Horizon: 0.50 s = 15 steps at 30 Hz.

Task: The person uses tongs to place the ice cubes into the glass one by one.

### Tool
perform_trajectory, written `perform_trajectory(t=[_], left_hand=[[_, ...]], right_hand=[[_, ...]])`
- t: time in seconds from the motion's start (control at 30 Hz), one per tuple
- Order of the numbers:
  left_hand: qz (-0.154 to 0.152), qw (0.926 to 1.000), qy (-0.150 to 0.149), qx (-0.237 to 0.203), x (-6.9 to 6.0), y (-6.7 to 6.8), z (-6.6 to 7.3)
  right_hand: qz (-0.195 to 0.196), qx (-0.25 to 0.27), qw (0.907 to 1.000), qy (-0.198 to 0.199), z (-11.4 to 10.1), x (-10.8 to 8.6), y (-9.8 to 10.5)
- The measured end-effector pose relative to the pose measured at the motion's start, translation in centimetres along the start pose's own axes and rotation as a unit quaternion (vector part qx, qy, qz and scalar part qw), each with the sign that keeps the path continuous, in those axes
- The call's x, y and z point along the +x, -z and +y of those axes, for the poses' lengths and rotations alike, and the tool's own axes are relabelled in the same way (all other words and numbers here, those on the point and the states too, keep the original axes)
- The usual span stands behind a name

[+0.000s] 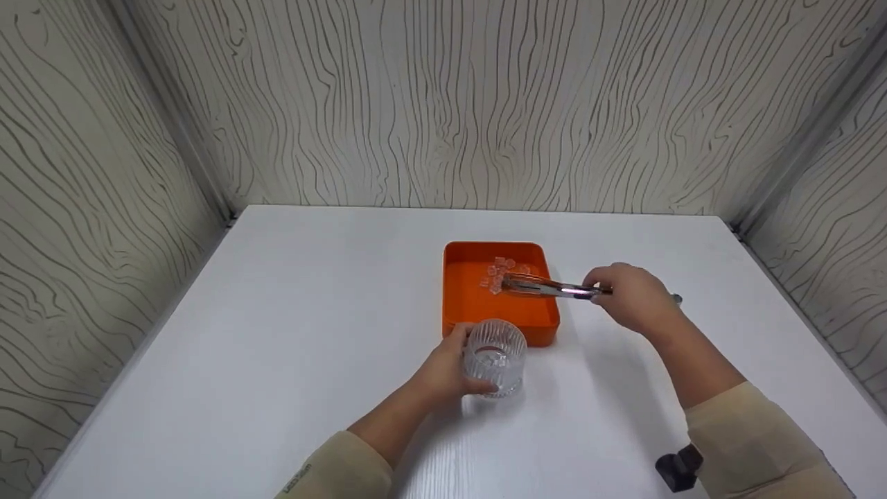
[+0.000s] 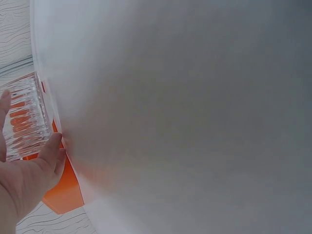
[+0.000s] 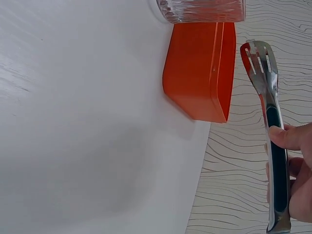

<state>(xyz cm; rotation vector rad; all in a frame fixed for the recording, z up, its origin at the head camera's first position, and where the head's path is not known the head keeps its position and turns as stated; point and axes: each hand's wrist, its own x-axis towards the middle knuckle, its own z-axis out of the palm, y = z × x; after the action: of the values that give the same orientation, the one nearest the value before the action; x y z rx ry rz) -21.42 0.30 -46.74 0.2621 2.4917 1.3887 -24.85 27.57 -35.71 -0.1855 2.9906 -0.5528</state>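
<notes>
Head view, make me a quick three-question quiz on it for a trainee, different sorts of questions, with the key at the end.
1. What does the left hand hold?
2. True or false: the right hand grips the tongs.
3. Fill in the colour: the clear pieces lie inside the ____ container.

Key:
1. The ribbed glass.
2. True.
3. Orange.

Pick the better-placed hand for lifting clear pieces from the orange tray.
Probably the right hand: it grips the tongs, whose tips reach over the orange tray, by the clear pieces. The left hand is occupied, holding the glass at the tray's near side.
</notes>
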Motion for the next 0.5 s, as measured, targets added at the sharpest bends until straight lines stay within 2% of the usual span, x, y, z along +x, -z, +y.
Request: perform_trajectory(t=[0.5], left_hand=[[-0.009,0.9999,-0.004,-0.003,0.1,0.1,0.1]], right_hand=[[0.01,0.005,0.9987,0.05,-0.6,-2.5,0.8]])
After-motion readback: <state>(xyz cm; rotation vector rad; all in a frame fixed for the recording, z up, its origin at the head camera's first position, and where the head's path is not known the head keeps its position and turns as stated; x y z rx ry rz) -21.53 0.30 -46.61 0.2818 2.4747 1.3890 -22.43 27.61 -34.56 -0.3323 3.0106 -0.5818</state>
